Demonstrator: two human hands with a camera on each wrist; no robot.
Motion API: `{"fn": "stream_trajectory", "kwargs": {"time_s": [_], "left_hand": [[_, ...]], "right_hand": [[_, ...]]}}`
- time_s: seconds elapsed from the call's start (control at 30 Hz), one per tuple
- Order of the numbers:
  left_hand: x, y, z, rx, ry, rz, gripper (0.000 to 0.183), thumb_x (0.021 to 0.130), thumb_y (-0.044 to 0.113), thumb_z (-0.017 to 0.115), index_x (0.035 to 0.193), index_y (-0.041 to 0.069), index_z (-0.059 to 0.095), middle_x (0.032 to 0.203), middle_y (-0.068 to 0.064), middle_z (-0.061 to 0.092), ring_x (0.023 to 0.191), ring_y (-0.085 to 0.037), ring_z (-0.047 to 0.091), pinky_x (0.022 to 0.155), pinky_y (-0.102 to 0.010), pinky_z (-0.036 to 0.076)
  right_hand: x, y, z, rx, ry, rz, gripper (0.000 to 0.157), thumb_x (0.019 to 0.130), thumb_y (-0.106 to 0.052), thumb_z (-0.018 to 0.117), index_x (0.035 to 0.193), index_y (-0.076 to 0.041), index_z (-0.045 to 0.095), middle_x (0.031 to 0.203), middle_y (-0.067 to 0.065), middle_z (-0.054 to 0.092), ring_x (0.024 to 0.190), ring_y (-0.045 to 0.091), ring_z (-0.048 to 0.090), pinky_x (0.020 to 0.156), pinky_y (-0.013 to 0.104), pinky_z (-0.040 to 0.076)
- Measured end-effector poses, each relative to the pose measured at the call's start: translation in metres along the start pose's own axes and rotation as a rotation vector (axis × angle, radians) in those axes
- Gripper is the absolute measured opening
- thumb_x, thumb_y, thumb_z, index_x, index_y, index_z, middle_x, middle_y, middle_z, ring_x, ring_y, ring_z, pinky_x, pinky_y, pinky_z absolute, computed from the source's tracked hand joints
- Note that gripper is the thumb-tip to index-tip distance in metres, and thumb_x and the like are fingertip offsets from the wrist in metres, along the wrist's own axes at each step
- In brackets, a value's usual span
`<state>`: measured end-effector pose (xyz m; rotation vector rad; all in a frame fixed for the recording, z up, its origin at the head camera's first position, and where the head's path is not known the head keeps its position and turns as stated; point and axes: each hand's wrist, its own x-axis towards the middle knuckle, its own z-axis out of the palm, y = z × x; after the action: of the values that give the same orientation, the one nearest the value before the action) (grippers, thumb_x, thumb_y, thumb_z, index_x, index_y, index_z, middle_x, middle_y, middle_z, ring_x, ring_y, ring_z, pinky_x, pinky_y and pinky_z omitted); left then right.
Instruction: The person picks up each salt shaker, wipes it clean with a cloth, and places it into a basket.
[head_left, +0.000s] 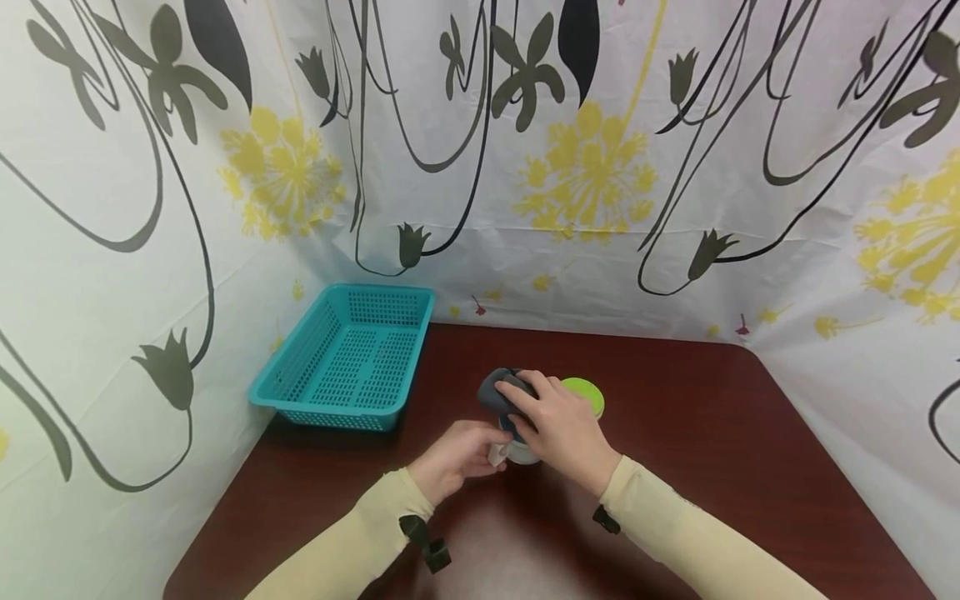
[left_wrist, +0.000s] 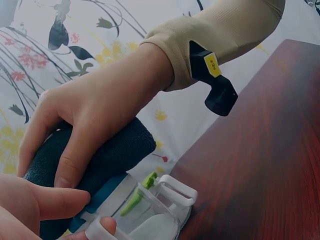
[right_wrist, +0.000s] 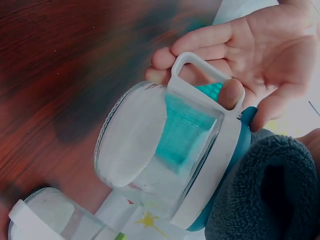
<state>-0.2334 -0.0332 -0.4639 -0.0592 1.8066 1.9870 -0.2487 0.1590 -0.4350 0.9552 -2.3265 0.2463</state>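
A clear glass jar [right_wrist: 145,145] has a white band, a blue lid [right_wrist: 242,145] and a white loop handle [right_wrist: 200,67]. My left hand [head_left: 461,457] holds this handle, one finger passing through the loop and the thumb near the lid's blue edge. Bunched in my right hand [head_left: 566,425] is a dark blue-grey towel [head_left: 497,393], its fingers curled over the top. The towel lies against the lid and covers part of it, as the right wrist view shows. Just behind the right hand stands a second clear jar [right_wrist: 60,215] with a green lid [head_left: 585,392].
At the back left of the dark red-brown table [head_left: 675,417] sits a turquoise perforated basket [head_left: 327,412]. A white curtain [head_left: 465,192] with flower prints hangs behind the table and along both sides. Each sleeve carries a black wrist mount.
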Motion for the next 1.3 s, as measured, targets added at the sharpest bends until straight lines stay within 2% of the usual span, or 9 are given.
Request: {"fn": "stream_trajectory", "kwargs": {"time_s": [0.13, 0.27, 0.37, 0.57, 0.73, 0.87, 1.1, 1.3], "left_hand": [[0.002, 0.0, 0.0, 0.013, -0.003, -0.003, 0.026, 0.087, 0.022, 0.074, 0.104, 0.003, 0.072, 0.1, -0.013, 0.07, 0.091, -0.033, 0.069, 0.089, -0.046, 0.055], [0.003, 0.001, 0.001, 0.035, -0.003, 0.006, 0.021, 0.088, 0.023, 0.075, 0.094, 0.004, 0.071, 0.094, -0.011, 0.068, 0.093, -0.035, 0.068, 0.088, -0.047, 0.056], [0.003, 0.001, 0.002, 0.042, 0.003, 0.009, 0.02, 0.088, 0.023, 0.076, 0.088, 0.004, 0.07, 0.089, -0.011, 0.067, 0.091, -0.035, 0.068, 0.088, -0.047, 0.056], [0.001, 0.002, 0.002, 0.042, 0.008, 0.003, 0.022, 0.088, 0.024, 0.076, 0.089, 0.003, 0.069, 0.091, -0.012, 0.066, 0.092, -0.035, 0.068, 0.089, -0.048, 0.055], [0.002, 0.003, 0.002, 0.032, 0.005, 0.002, 0.023, 0.088, 0.025, 0.076, 0.088, 0.004, 0.068, 0.091, -0.011, 0.066, 0.093, -0.035, 0.068, 0.09, -0.048, 0.054], [0.004, 0.001, 0.001, 0.03, 0.007, 0.013, 0.023, 0.089, 0.026, 0.075, 0.088, 0.004, 0.067, 0.091, -0.012, 0.066, 0.091, -0.035, 0.068, 0.089, -0.048, 0.055], [0.006, -0.003, 0.001, -0.022, 0.006, -0.002, 0.029, 0.086, 0.019, 0.073, 0.109, 0.002, 0.071, 0.103, -0.014, 0.069, 0.089, -0.032, 0.069, 0.087, -0.046, 0.056], [0.004, -0.005, 0.002, -0.016, 0.01, 0.015, 0.03, 0.083, 0.015, 0.07, 0.111, 0.003, 0.07, 0.105, -0.019, 0.071, 0.09, -0.032, 0.069, 0.088, -0.046, 0.056]], "right_hand": [[-0.001, 0.006, -0.001, -0.029, -0.007, 0.007, 0.057, 0.086, -0.025, 0.081, 0.139, -0.022, 0.06, 0.126, 0.011, 0.058, 0.094, 0.025, 0.063, 0.054, 0.032, 0.052], [-0.002, 0.021, 0.0, -0.081, -0.005, 0.089, 0.055, 0.088, -0.025, 0.079, 0.139, -0.023, 0.06, 0.126, 0.01, 0.058, 0.097, 0.026, 0.063, 0.053, 0.035, 0.054], [-0.003, 0.031, 0.001, -0.091, 0.003, 0.139, 0.055, 0.087, -0.024, 0.08, 0.138, -0.023, 0.061, 0.126, 0.01, 0.058, 0.1, 0.027, 0.063, 0.058, 0.041, 0.058], [-0.004, 0.037, 0.003, -0.05, 0.019, 0.137, 0.054, 0.087, -0.024, 0.078, 0.138, -0.021, 0.062, 0.125, 0.009, 0.058, 0.1, 0.028, 0.064, 0.057, 0.041, 0.058], [-0.003, 0.033, 0.001, 0.003, 0.03, 0.148, 0.053, 0.087, -0.023, 0.079, 0.137, -0.024, 0.062, 0.125, 0.006, 0.058, 0.099, 0.024, 0.064, 0.057, 0.039, 0.058], [-0.001, 0.025, -0.002, 0.05, 0.025, 0.126, 0.052, 0.087, -0.024, 0.079, 0.137, -0.025, 0.063, 0.123, 0.003, 0.058, 0.093, 0.02, 0.064, 0.06, 0.035, 0.056], [-0.001, -0.002, -0.009, 0.131, -0.001, 0.083, 0.051, 0.085, -0.022, 0.082, 0.133, -0.023, 0.065, 0.119, 0.003, 0.06, 0.088, 0.016, 0.064, 0.061, 0.028, 0.054], [-0.002, -0.009, -0.008, 0.126, -0.009, 0.085, 0.051, 0.085, -0.024, 0.082, 0.133, -0.026, 0.065, 0.12, 0.0, 0.059, 0.091, 0.015, 0.064, 0.061, 0.029, 0.054]]}}
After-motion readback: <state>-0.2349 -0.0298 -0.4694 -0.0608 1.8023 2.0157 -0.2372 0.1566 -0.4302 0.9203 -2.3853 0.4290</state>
